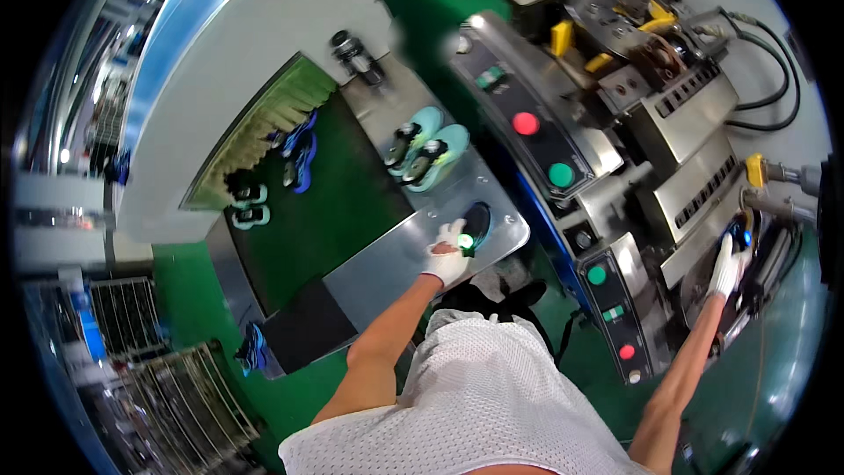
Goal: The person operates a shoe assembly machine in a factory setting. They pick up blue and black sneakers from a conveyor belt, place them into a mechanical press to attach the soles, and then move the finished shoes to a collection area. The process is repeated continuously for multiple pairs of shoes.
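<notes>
Meanwhile, both hands work apart, eyes split.
Left hand [448,257] grasps a dark shoe [476,222] on the steel surface [387,255]; right hand [728,268], right of it, seemingly grips a shoe in the press machine [668,176]; pinching possible.

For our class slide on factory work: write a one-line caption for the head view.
Gloved left hand grips a dark shoe on the steel table; right hand reaches into the machine.

The gloved left hand [448,255] grips a dark shoe [476,222] on the steel table [387,255] — a pale turquoise pair [428,152] stands at eleven o'clock. The gloved right hand [728,268] (at three o'clock) holds another shoe [741,234] in the machine [668,149].
</notes>
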{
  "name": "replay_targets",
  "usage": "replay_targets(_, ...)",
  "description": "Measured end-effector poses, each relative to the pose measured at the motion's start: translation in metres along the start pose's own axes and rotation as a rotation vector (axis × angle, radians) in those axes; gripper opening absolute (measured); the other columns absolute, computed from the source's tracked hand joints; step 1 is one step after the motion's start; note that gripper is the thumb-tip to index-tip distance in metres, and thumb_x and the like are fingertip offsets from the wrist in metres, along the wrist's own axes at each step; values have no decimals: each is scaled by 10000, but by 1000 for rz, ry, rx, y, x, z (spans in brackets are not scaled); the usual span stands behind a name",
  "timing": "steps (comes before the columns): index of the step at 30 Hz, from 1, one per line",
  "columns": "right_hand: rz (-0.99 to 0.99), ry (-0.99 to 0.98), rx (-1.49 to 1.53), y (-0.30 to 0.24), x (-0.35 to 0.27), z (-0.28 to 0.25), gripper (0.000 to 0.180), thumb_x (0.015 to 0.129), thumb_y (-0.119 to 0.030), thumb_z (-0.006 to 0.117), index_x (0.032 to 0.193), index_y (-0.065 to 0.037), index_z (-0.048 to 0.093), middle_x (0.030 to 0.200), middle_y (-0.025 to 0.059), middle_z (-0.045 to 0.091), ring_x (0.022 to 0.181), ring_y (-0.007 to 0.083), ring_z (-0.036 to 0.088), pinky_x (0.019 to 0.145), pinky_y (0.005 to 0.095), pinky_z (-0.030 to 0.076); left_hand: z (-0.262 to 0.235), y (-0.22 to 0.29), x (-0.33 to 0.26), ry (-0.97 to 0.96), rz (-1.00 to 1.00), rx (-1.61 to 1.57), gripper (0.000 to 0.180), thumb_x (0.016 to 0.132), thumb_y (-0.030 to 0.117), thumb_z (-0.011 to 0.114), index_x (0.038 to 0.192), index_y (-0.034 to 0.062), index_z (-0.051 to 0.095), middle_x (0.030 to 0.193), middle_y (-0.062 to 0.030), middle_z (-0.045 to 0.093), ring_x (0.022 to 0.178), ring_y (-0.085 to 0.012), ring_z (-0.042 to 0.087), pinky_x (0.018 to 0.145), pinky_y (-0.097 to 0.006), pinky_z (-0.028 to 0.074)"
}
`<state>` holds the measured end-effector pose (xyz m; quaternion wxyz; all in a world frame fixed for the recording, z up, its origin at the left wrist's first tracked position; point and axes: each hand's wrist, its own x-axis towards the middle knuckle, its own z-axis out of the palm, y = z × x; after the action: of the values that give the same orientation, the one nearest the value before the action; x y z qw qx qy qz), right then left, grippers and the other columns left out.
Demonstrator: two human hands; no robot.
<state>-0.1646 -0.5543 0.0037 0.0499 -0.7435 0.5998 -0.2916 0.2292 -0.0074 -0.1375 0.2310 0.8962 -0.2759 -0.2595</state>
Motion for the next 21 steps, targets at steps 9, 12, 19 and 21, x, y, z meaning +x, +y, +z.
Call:
replay_targets(9,-193,-544,-687,-210,-297,57,986,776,-162,794,1588,25,267,1577,275,347,1430,442,392,1233,459,289,-80,-28,10,-491,167,-108,1040,799,492,772,1618,133,241,1597,-261,364,1496,-428,354,1202,-605,270)
replay_targets(12,-280,-485,-432,-174,-293,37,1047,768,-192,814,1597,52,223,1639,309,257,1524,465,250,1262,474,232,-172,-103,57,-49,296,40,687,837,421,723,1390,47,560,1428,-204,580,1342,-368,547,1094,-495,454)
replay_targets(19,37,-652,-446,-210,-372,14,948,852,-269,770,1614,-15,266,1647,210,348,1514,354,366,1224,409,308,-387,-281,211,520,-216,337,651,874,527,697,1324,61,634,1326,-198,664,1216,-381,632,1002,-501,496)
replay_targets(21,181,-762,-466,-216,-410,14,965,818,-393,771,1583,-7,327,1625,215,383,1490,349,408,1184,439,360,-381,-316,252,167,-309,443,747,858,618,671,1347,58,605,1383,-219,630,1225,-409,628,1006,-508,503)
